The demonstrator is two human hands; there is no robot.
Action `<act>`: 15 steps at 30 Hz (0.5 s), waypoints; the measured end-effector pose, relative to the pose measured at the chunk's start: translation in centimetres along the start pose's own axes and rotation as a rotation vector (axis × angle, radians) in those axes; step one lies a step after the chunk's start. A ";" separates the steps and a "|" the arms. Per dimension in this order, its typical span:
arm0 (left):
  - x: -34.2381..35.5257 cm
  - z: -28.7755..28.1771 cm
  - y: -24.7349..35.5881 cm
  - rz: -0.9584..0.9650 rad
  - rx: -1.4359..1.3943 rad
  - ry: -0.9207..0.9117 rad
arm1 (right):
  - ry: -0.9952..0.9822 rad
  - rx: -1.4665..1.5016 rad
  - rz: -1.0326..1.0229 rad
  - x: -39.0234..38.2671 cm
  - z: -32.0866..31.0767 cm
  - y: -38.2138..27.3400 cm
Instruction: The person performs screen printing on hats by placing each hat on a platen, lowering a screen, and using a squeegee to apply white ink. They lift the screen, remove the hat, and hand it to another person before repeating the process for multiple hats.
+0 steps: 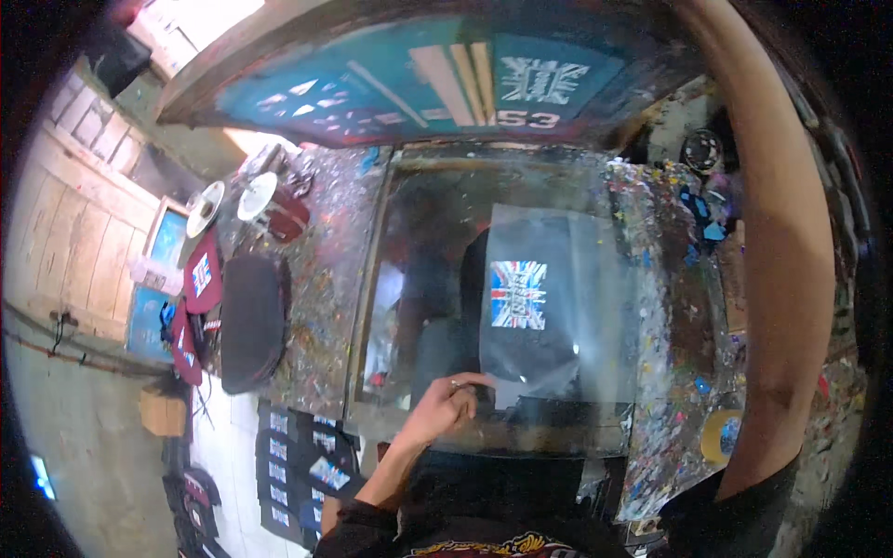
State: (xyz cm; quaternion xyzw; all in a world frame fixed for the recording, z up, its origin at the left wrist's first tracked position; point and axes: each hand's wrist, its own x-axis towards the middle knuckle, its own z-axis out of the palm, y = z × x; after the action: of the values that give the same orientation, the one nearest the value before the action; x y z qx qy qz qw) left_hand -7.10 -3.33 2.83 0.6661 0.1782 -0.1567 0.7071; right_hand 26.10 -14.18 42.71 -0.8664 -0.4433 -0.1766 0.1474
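Observation:
On the glass-topped work table (414, 195) lies a clear plastic sheet (530, 216) over a dark, rounded fabric panel (472, 265). A blue, white and red flag-like print (518, 296) shows on the sheet. At the sheet's lower left corner is my left hand (445, 409), its index finger stretched along the panel's lower edge and the other fingers curled; I see nothing gripped in it. My right arm (781, 242) reaches up along the right side, and its hand lies outside the picture. Beyond the table, a printing screen (391, 88) with teal mesh stands tilted up.
Left of the glass are a dark padded block (253, 321), maroon printed pieces (203, 274) and a paint-stained tub (272, 205). Several printed dark panels (302, 470) lie lower left. A roll of yellow tape (718, 435) rests on the paint-crusted right side.

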 end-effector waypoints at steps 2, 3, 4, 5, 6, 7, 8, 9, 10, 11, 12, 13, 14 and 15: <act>1.3 0.6 2.4 0.205 0.212 0.020 | -0.015 0.001 0.013 0.4 0.3 0.3; 1.9 0.1 4.0 0.334 0.622 0.131 | -0.025 0.017 0.016 0.8 0.6 0.6; 2.8 -0.7 4.2 0.465 0.874 0.201 | -0.033 0.020 0.013 0.9 1.1 0.3; 3.6 -1.3 4.3 0.596 1.130 0.275 | -0.038 0.020 0.024 0.9 1.0 0.1; 4.3 -2.0 3.9 0.722 1.386 0.354 | -0.052 0.041 -0.002 1.0 0.7 -0.2; 5.0 -2.5 3.1 0.585 1.342 0.212 | -0.050 0.047 0.004 1.1 0.6 -0.1; 5.5 -3.0 2.3 0.597 1.377 0.209 | -0.048 0.055 0.006 1.3 0.6 -0.2; 5.6 -3.0 2.4 0.610 1.409 0.192 | -0.053 0.062 0.020 1.3 0.7 0.1; 5.8 -3.0 2.5 0.622 1.441 0.177 | -0.063 0.065 -0.029 1.2 0.6 0.3; 6.0 -3.0 2.3 0.623 1.438 0.169 | -0.074 0.070 -0.080 0.8 0.4 0.6; 6.1 -3.2 2.3 0.620 1.440 0.168 | -0.079 0.079 -0.136 0.6 0.1 0.8; 6.2 -3.3 2.3 0.618 1.441 0.167 | -0.074 0.073 -0.141 1.0 0.1 0.9; 6.3 -3.4 2.4 0.613 1.419 0.150 | -0.068 0.065 -0.147 1.3 0.0 1.0; 6.3 -3.6 2.4 0.603 1.394 0.131 | -0.056 0.045 -0.102 2.3 0.6 0.5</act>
State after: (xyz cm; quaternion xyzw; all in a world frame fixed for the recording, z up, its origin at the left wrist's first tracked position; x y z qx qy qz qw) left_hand -0.56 0.52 1.89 0.9863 -0.1099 0.0070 0.1231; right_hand 27.84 -12.61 43.14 -0.8437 -0.4946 -0.1496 0.1455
